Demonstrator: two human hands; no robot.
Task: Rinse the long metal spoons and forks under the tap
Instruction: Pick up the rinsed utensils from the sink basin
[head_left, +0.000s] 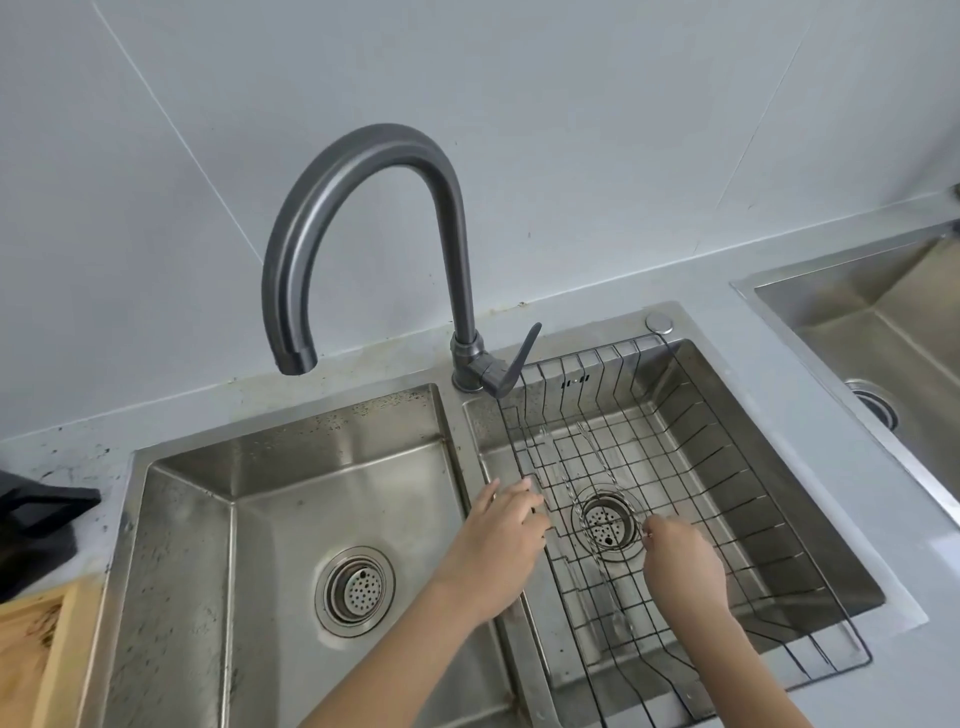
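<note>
- Double steel sink set into a pale grey desk, against a grey tiled wall.
- Dark gooseneck tap rising from the ledge between the two basins, spout mouth hanging over the far-left corner of the left basin, lever angled toward the right basin; no water visible at the spout.
- Left basin bare but for its round strainer drain near the near middle.
- Black wire basket seated in the right basin, rim resting on the basin's edges.
- Long metal cutlery lying in the basket bottom, thin and glinting, running from the far-left part toward the near middle across the drain; spoons or forks cannot be told apart.
- Left hand reaching over the divider into the basket's left edge, fingers spread and extended, tips at the wire; whether anything is held cannot be told.
- Right hand inside the basket just right of the drain, fingers curled and pinched together at the tip, apparently on the end of a thin metal piece; grip not clear.
- Second steel sink at the desk's right edge.
- Wooden board at the near-left corner, a black object beside it at the left edge.
</note>
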